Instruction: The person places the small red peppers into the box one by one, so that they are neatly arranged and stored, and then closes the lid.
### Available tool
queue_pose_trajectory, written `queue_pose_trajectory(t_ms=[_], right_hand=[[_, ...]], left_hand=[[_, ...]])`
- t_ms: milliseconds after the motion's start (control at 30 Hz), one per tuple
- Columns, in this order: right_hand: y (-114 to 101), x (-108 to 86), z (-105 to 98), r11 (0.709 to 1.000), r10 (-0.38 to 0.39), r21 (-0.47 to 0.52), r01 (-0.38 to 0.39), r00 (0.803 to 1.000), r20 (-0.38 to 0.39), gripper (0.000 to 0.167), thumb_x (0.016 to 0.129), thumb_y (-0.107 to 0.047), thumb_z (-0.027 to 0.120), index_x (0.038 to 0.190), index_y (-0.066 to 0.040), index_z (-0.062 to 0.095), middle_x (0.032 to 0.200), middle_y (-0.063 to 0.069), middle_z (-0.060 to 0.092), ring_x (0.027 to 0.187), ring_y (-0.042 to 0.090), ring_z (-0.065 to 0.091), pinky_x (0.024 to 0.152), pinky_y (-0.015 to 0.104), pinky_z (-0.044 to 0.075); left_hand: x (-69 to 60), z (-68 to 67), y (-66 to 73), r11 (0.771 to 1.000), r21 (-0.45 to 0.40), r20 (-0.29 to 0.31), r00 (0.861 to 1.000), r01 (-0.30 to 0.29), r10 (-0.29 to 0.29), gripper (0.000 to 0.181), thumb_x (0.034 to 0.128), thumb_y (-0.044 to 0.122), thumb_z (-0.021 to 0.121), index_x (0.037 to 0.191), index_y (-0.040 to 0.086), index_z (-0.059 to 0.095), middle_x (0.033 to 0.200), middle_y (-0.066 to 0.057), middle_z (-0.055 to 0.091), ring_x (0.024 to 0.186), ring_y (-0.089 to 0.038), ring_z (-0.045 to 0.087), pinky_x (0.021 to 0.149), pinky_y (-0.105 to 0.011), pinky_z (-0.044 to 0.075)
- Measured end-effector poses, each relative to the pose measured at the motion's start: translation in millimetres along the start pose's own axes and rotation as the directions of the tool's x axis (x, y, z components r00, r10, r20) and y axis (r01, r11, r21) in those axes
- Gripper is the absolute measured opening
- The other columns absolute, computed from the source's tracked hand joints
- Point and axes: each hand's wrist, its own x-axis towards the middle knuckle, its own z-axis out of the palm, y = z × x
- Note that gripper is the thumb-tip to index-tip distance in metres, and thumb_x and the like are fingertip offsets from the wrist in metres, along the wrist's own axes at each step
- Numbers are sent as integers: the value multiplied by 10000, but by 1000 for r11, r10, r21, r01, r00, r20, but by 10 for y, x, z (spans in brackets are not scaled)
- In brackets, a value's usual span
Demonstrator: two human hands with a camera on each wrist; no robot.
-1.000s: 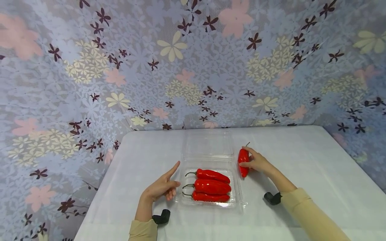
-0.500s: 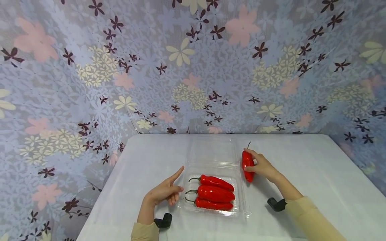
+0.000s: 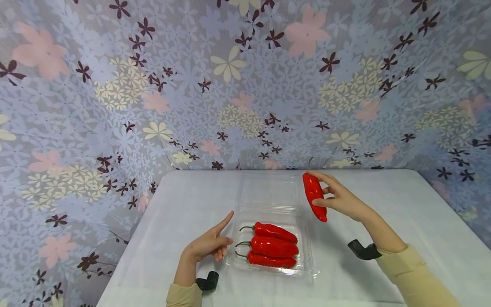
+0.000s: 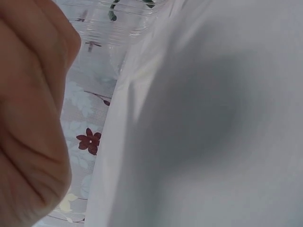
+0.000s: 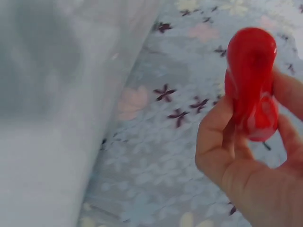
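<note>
Raised above the table, a red pepper (image 3: pixel 315 197) is held in my right hand (image 3: pixel 341 198), fingers at its stem end and thumb lower down. In the right wrist view the same pepper (image 5: pixel 253 85) stands between thumb and fingers, blunt end towards the camera. An open clear plastic clamshell box (image 3: pixel 307 256) lies left of it, its lid folded back. Several red peppers (image 3: pixel 274 246) lie side by side in it, stems to the left. My left hand (image 3: pixel 207 243) is at the box's left side, index finger straight, thumb by the rim; whether it touches is unclear.
A white cloth covers the table (image 3: pixel 184 196). Behind it hangs a flower-patterned fabric (image 3: pixel 230 98). A black wrist camera (image 3: pixel 207 281) is on the left wrist, and another black wrist camera (image 3: pixel 363 250) on the right.
The right hand has lifted the pepper off the table beside the box and tilted it. My left hand and the peppers in the box have stayed put. The head view shifted slightly at first.
</note>
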Motion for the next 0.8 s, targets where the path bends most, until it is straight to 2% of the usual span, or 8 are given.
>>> queue_pose_trajectory(t_ms=[133, 267, 367, 467, 600, 700, 800], right_hand=[[-176, 28, 62, 998, -63, 32, 61, 994, 90, 726, 852, -78, 686, 1473, -176, 323, 1371, 169, 310, 1038, 400, 457, 735, 419, 533], [-277, 73, 173, 995, -97, 58, 86, 972, 214, 690, 868, -66, 654, 1471, -189, 342, 1356, 135, 346, 1075, 398, 416, 768, 433, 524], [-290, 136, 275, 992, -128, 58, 115, 938, 322, 670, 875, -42, 632, 1468, -189, 357, 1357, 113, 362, 1117, 388, 405, 806, 421, 515], [-274, 213, 387, 987, -160, 53, 152, 892, 423, 658, 872, -12, 615, 1461, -172, 371, 1372, 91, 380, 1152, 366, 403, 816, 406, 516], [-216, 302, 532, 987, -156, 52, 152, 831, 535, 651, 866, 28, 574, 1454, -182, 389, 1384, 49, 404, 1173, 332, 412, 824, 412, 508], [-157, 342, 620, 990, -134, 38, 138, 798, 588, 658, 860, 40, 546, 1452, -207, 399, 1394, 16, 412, 1195, 303, 413, 850, 412, 489], [-105, 362, 691, 989, -127, 19, 146, 779, 615, 656, 852, 38, 538, 1446, -209, 412, 1391, 3, 422, 1202, 267, 420, 868, 408, 471]], left_hand=[[30, 14, -4, 1000, 14, 8, 1000, -16, 16, 824, 922, 79, 544, 1527, 320, 39, 526, -21, 537, 404, -91, 503, 417, -236, 484], [55, 41, -17, 1000, 11, 22, 1000, -15, 15, 832, 918, 74, 552, 1527, 317, 40, 518, -19, 537, 400, -88, 507, 412, -235, 483], [66, 63, -16, 1000, 7, 29, 1000, -9, 8, 834, 914, 77, 559, 1527, 319, 47, 514, -21, 537, 396, -91, 510, 408, -240, 483], [77, 86, -5, 1000, 12, 32, 999, -10, 9, 834, 910, 79, 561, 1528, 316, 52, 514, -22, 533, 395, -90, 507, 403, -242, 482], [87, 108, 2, 1000, 20, 33, 999, -11, 10, 831, 907, 76, 554, 1529, 302, 50, 513, -24, 528, 393, -89, 502, 399, -241, 479], [91, 110, -1, 1000, 19, 34, 999, -9, 8, 831, 908, 74, 550, 1530, 299, 46, 510, -30, 528, 388, -91, 501, 396, -242, 477], [94, 106, -3, 1000, 20, 33, 999, -11, 10, 832, 909, 75, 549, 1529, 305, 44, 507, -31, 528, 385, -91, 499, 393, -243, 476]])
